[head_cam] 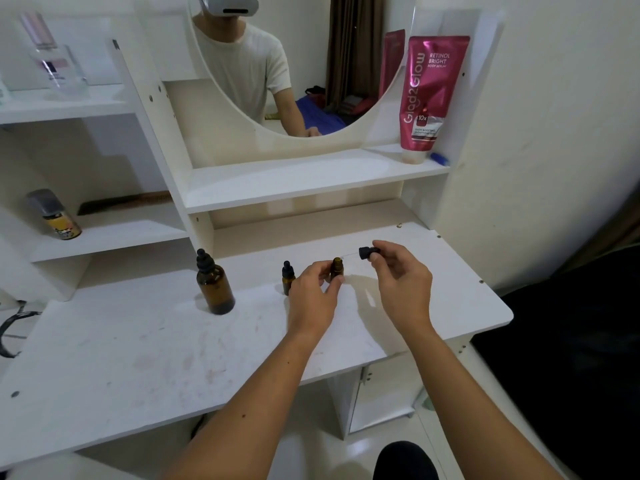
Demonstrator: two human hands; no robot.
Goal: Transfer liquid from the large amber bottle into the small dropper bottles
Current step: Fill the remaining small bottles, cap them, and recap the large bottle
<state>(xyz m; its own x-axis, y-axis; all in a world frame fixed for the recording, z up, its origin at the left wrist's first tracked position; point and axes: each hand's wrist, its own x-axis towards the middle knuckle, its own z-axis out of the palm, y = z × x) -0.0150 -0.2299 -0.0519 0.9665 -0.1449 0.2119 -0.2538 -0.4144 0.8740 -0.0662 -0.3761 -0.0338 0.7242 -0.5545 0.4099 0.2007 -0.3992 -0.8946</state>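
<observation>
Pinched between thumb and fingertips of the right hand [401, 282], the dropper cap [367, 252] lies nearly level, its thin glass pipette reaching left so the tip sits at the mouth of the open small bottle [337, 268]. That grip is narrow and closed on the black rubber bulb and collar. The left hand [313, 296] steadies the open small bottle with a light pinch round its lower body, keeping it upright on the counter [138, 341].

Just left of the open small bottle stands a second small dropper bottle [287, 282], capped. Further left of it, well apart, stands the large amber bottle [214, 285], also capped with its own dropper top.

Judging by their look, these bottles are glass: rigid, smooth, light when small, and easily tipped, so holding the body low seems sound. The pipette appears thin and brittle; it is better handled by the collar than by the glass, and squeezing the soft bulb would release liquid. Whether the pipette holds any liquid cannot be told.
</observation>
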